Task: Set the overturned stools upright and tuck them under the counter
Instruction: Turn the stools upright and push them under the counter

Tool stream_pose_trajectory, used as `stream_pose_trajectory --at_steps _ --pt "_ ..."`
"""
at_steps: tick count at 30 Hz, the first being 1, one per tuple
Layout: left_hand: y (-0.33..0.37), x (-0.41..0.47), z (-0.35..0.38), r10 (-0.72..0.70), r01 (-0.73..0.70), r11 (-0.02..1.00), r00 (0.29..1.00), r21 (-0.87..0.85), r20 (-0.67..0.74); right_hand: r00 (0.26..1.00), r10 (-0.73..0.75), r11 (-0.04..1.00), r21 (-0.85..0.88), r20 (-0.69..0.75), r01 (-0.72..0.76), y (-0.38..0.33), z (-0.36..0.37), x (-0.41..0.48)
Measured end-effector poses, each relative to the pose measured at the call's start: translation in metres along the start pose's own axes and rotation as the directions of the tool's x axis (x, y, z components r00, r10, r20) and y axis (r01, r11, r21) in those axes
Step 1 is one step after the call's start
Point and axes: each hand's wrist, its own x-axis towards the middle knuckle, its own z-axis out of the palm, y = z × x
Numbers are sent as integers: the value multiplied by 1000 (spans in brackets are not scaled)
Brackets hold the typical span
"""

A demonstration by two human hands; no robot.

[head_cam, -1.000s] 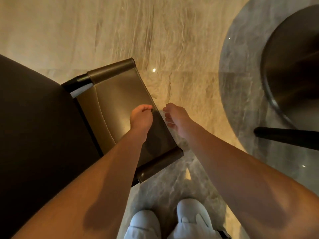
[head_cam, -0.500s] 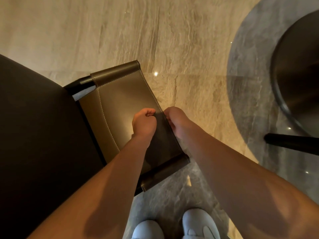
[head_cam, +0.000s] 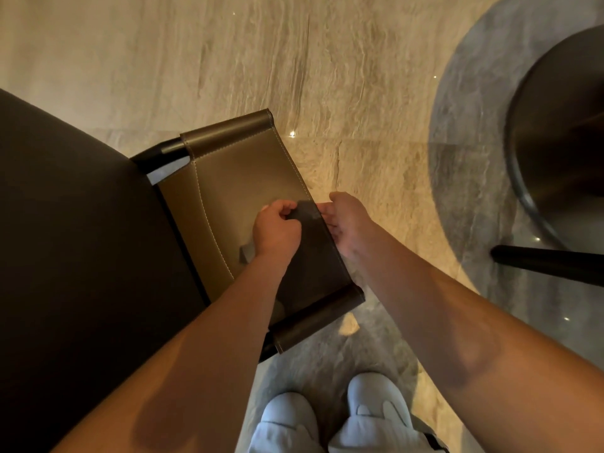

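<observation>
The stool (head_cam: 209,204) is occupying the frame from 9 o'clock to the centre. Its dark seat (head_cam: 65,256) is filling the 9 o'clock side, and its brown stitched leather backrest (head_cam: 248,171) is running as a slanted panel from 11 o'clock down to 5 o'clock of centre, its face turned up to the camera.

The left hand (head_cam: 276,228) is lying on the backrest's face at the centre, with fingers curled inward toward the palm. Whether it is pinching any leather cannot be told.

The right hand (head_cam: 346,223) is sitting just at 3 o'clock of the left hand, its fingers wrapping round the backrest's long outer edge and gripping it. The two hands are lying close together, with a narrow shaded strip of leather between them.

The pale stone floor (head_cam: 196,60) is spreading across 12 o'clock. A round metal base (head_cam: 562,142) is standing at 2 o'clock, well apart from the stool, and a black bar (head_cam: 549,268) is entering at 3 o'clock. Two white shoes (head_cam: 289,420) are showing at 6 o'clock, near the backrest's lower end.
</observation>
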Motion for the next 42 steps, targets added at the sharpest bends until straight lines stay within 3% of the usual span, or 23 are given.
stream_pose_trajectory --at_steps 12,20,26,30,36,42 --pt "38 -76 -77 35 -34 999 999 -41 24 1000 -30 999 -17 8 31 -8 12 -123" --pt "87 -161 -171 58 -59 992 998 -107 -8 998 53 997 -53 37 -51 -27 46 -256" --pt "119 -226 -254 49 -50 989 999 -136 -15 994 31 994 -104 101 -21 -28 79 -349" --pt "136 -269 -314 32 -41 983 998 -181 -54 988 18 977 -215 156 16 -34 112 -413" --pt "144 -327 -402 115 -138 983 977 -122 -179 963 -2 881 -456 270 129 -39 175 -496" --pt "143 -373 -481 75 -114 981 968 -155 -240 923 26 853 -490 384 179 -24 232 -556"
